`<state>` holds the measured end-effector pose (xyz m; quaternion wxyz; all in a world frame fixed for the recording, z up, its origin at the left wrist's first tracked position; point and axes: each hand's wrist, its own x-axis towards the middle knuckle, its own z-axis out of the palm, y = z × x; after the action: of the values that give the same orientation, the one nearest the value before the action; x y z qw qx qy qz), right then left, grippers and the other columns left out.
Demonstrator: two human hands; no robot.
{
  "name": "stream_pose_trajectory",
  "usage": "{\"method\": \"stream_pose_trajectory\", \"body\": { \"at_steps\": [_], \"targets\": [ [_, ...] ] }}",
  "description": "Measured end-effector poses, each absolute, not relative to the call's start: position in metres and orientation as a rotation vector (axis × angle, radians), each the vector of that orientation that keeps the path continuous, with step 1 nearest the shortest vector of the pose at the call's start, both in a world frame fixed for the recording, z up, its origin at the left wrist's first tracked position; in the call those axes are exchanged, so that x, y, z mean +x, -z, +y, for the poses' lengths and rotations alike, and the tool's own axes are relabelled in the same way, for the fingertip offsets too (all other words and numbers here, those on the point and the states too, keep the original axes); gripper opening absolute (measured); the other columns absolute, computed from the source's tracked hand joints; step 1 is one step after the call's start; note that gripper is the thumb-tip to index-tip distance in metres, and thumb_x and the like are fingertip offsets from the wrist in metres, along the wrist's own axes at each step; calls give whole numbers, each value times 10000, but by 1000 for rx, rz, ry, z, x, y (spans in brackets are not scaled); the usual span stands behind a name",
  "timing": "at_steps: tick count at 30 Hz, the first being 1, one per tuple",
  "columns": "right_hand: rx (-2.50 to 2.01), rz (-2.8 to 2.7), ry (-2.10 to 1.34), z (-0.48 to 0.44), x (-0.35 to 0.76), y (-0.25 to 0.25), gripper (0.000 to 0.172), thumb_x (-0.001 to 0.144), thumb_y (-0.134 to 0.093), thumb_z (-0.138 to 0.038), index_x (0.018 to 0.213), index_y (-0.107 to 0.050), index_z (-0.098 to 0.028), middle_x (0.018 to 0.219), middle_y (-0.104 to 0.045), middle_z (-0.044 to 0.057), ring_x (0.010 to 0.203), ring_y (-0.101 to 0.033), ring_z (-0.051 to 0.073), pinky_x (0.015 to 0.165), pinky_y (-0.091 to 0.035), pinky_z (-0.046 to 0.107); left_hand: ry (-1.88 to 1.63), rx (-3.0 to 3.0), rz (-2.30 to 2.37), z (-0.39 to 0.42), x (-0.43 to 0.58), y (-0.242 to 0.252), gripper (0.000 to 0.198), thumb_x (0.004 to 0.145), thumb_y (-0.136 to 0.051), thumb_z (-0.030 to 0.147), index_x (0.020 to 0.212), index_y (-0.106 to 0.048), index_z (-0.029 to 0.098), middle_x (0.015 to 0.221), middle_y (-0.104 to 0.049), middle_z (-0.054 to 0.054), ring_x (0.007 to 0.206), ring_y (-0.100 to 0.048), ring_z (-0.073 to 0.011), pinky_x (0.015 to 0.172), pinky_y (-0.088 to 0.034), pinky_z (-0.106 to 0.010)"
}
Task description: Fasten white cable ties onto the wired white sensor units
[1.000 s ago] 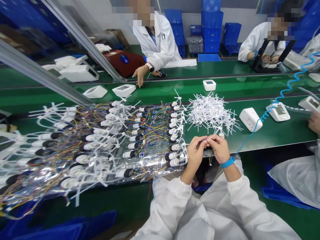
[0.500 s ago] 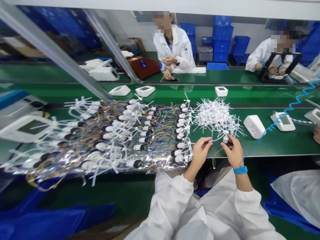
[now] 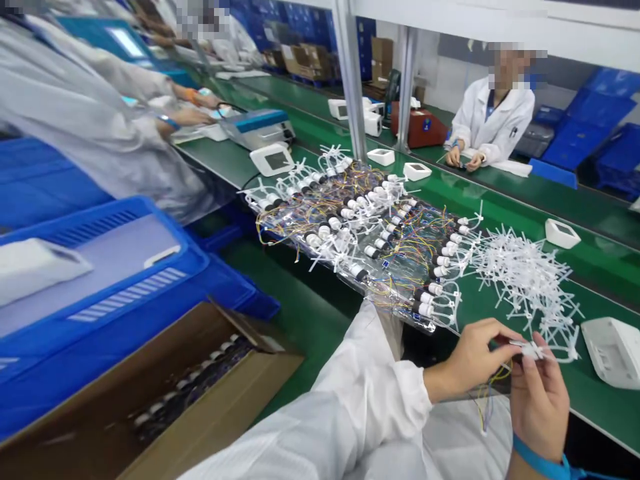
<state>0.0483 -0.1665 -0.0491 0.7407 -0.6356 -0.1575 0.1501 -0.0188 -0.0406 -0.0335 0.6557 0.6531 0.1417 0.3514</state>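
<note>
My left hand (image 3: 483,357) is closed, thumb and forefinger pinching the near end of a white plastic tube piece (image 3: 533,349). Around that same piece my right hand (image 3: 543,397) is closed, and a loop of tube (image 3: 567,347) sticks out to its right. Thin yellow and blue wires (image 3: 484,407) dangle below my fingers from a small motor pump that they mostly hide. Just beyond my hands lies a tangled heap of white tube pieces (image 3: 525,277). To the left, rows of small black-and-white motor pumps (image 3: 425,310) with tubes and wires lie on clear plastic.
A white device housing (image 3: 613,350) stands right of my hands. More housings (image 3: 563,233) sit along the green bench (image 3: 600,287). At lower left are a blue crate (image 3: 130,287) and a cardboard box (image 3: 210,400) of similar pumps. Co-workers sit across and at left.
My view has swung left, bringing in the crate, box and a co-worker. My hands have come together; the left one now pinches right beside the fitting in the right.
</note>
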Motion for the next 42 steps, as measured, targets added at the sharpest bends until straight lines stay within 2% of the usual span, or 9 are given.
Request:
{"method": "stream_pose_trajectory", "body": {
  "at_steps": [4, 8, 13, 17, 26, 29, 33, 37, 42],
  "targets": [
    [-1369, -351, -413, -163, 31, 34, 517, 1031, -769, -378, 1518, -667, -238, 1311, -783, 105, 1132, -750, 224, 978, -623, 356, -897, 1398, 326, -46, -32, 18, 155, 925, -856, 228, 1070, -870, 176, 1024, -792, -90, 942, -745, -197, 867, -624, -299],
    [-1348, -329, -413, -147, 25, 16, 351, 992, -830, -378, 1303, -751, -235, 1120, -796, 63, 974, -751, 178, 833, -625, 275, -1006, 1453, 312, -36, -49, 8, 200, 960, -834, 309, 1121, -872, 197, 1111, -748, -107, 999, -742, -209, 918, -650, -340],
    [-1448, -453, -429, -117, 27, -12, 308, 941, -874, -438, 1122, -754, -220, 968, -757, 32, 802, -701, 160, 690, -573, 250, -1007, 1648, 254, -21, -86, -2, 400, 1103, -585, 248, 1463, -743, 170, 1238, -733, -157, 1131, -719, -240, 1060, -624, -425],
    [-1579, -702, -510, -92, 33, -38, 351, 931, -873, -470, 1146, -758, -218, 1044, -768, 72, 868, -717, 200, 690, -575, 276, -1035, 1733, 206, -14, -131, -5, 589, 1076, -631, 256, 1656, -546, 211, 1417, -691, -172, 1305, -660, -288, 1178, -559, -484],
    [-1657, -1313, -670, 24, 23, -112, 378, 946, -800, -561, 1127, -731, -236, 842, -756, 27, 517, -595, 146, 466, -502, 279, -1192, 1717, 454, -6, -237, 51, 395, 1120, -492, 194, 1464, -658, 291, 1264, -724, -114, 1156, -684, -248, 1035, -585, -421],
    [-1688, -1454, -764, 75, 11, -103, 359, 932, -770, -556, 1102, -719, -243, 779, -744, 5, 506, -599, 164, 464, -501, 289, -1058, 1794, 837, 16, -242, 113, 390, 1098, -489, 193, 1437, -666, 273, 1325, -724, -114, 1253, -660, -277, 1118, -549, -473],
    [-1849, -1683, -643, 132, -8, -68, 214, 926, -729, -413, 1063, -733, -248, 721, -728, -9, 619, -679, 209, 624, -546, 314, -638, 1994, 1211, 41, -230, 182, 582, 948, -645, 192, 1529, -609, 200, 1512, -628, -172, 1435, -552, -371, 1228, -461, -603],
    [-1958, -1928, -495, 164, -26, -43, 120, 938, -723, -332, 1009, -744, -237, 844, -790, 24, 785, -725, 224, 776, -519, 311, -419, 2169, 1311, 55, -212, 199, 717, 949, -701, 265, 1640, -518, 212, 1734, -426, -195, 1610, -370, -428, 1297, -347, -632],
    [-2048, -2061, -441, 178, -40, -25, 122, 960, -742, -313, 1064, -754, -250, 983, -838, 40, 918, -761, 237, 843, -500, 298, -342, 2231, 1314, 75, -190, 195, 684, 983, -680, 398, 1618, -567, 170, 1748, -410, -244, 1622, -321, -507, 1276, -319, -683]
  ]
}}
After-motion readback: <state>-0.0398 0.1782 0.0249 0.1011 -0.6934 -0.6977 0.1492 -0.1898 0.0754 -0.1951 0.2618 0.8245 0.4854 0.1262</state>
